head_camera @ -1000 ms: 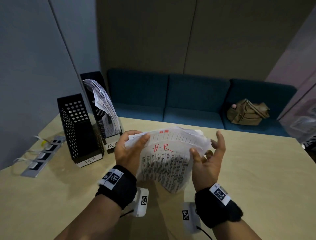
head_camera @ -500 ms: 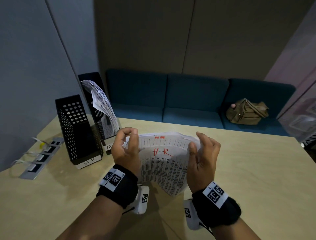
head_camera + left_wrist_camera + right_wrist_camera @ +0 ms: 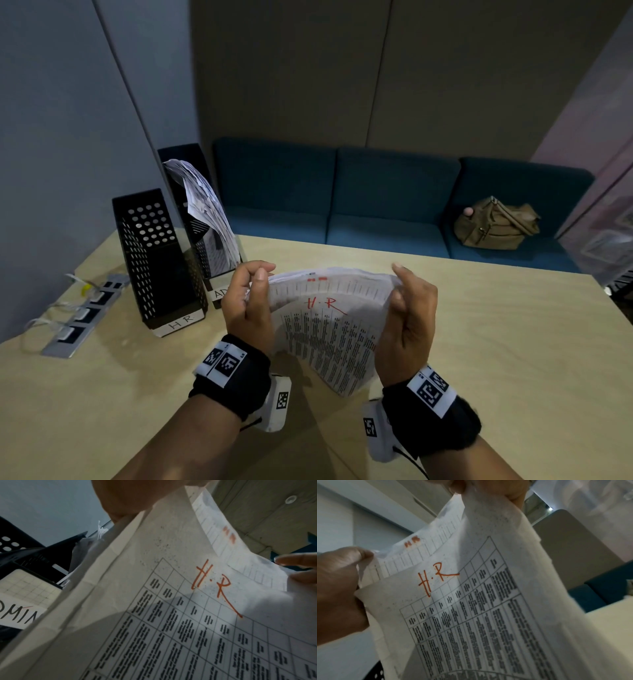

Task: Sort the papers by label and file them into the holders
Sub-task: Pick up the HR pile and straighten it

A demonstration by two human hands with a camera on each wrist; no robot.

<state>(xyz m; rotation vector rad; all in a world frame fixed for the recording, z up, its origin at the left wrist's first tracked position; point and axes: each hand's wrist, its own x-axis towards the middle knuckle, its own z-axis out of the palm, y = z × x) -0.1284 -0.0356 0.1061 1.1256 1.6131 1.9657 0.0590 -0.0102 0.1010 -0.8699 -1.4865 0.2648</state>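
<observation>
I hold a stack of printed papers (image 3: 329, 329) upright above the table, its front sheet marked "H.R" in red (image 3: 216, 585). My left hand (image 3: 253, 284) pinches the stack's upper left edge and my right hand (image 3: 404, 291) grips the upper right edge. A second sheet with a red mark (image 3: 411, 542) sticks up behind the front one. To the left stands an empty black perforated holder (image 3: 154, 260) labelled HR. Behind it a holder labelled ADMIN (image 3: 18, 615) carries a leaning bundle of papers (image 3: 209, 219).
A grey socket strip with cables (image 3: 85, 315) lies at the table's left edge. Bare wooden table (image 3: 513, 342) stretches right of my hands. Beyond the far edge is a blue sofa (image 3: 376, 205) with a tan bag (image 3: 496, 222) on it.
My right hand went from spread fingers at the stack's side to curled on its right edge. Both hands drew closer together and the sheets now stand more upright.
</observation>
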